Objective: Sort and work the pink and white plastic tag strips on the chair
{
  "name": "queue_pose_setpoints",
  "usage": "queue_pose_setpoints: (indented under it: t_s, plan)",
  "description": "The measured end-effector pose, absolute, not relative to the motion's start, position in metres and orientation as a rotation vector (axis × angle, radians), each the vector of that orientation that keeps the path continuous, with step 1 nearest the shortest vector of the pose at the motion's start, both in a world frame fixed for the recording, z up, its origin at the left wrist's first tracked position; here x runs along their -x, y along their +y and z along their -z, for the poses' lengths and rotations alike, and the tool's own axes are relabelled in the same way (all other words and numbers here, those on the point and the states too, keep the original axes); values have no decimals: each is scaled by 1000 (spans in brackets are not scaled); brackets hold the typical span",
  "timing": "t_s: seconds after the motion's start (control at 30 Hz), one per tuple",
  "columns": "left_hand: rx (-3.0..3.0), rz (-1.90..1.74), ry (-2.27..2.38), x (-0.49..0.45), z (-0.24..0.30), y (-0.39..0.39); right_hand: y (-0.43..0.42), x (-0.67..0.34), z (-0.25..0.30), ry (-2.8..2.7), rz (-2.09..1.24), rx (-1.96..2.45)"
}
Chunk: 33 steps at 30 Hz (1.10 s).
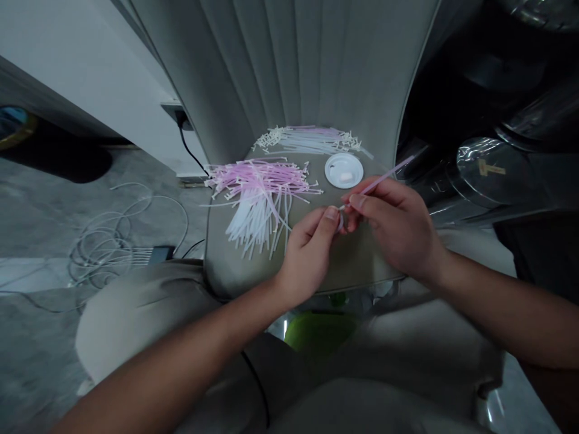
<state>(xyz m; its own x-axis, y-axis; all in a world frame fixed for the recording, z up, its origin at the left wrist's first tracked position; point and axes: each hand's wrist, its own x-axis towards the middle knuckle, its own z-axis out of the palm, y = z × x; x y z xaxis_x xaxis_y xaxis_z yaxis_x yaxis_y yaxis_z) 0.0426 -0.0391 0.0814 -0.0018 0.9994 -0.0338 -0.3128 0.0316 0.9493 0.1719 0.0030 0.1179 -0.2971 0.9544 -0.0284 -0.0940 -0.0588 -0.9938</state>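
Observation:
My right hand [398,226] pinches a thin pink plastic strip [389,173] that slants up to the right from my fingers. My left hand [310,253] is closed, thumb and forefinger pinching a small piece at the strip's lower end, right against my right fingertips. Both hands hover over a grey cushioned seat [362,265]. A loose pile of pink and white strips [260,196] lies on the seat to the left of my hands. A second row of strips [310,138] lies at the back of the seat.
A round white lid [344,170] sits on the seat behind my hands. Grey cables [108,241] coil on the floor at left, with a black cord at a wall plug [181,120]. Shiny plastic-wrapped objects [484,169] stand at right. Something green [319,331] shows below the seat.

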Motion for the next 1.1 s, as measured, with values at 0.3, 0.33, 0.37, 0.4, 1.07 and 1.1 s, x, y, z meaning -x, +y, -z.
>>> queue_pose_setpoints:
  t_s: [0.3, 0.33, 0.37, 0.4, 1.07, 1.1]
  plan:
    - [-949, -1333, 998, -40, -78, -40, 3, -172, -121, -1453, -1393, 1029]
    - [-950, -1337, 993, -40, -79, -40, 3, -172, -121, -1455, -1395, 1029]
    - [-951, -1338, 991, -40, -79, -40, 3, -172, -121, -1457, -1401, 1028]
    - [-951, -1336, 990, -40, -79, -40, 3, -171, -121, -1458, -1408, 1028]
    - [-922, -1364, 956, -42, -83, -40, 3, -171, -115, -1438, -1387, 981]
    - [-924, -1364, 955, -41, -83, -40, 3, -171, -115, -1433, -1388, 980]
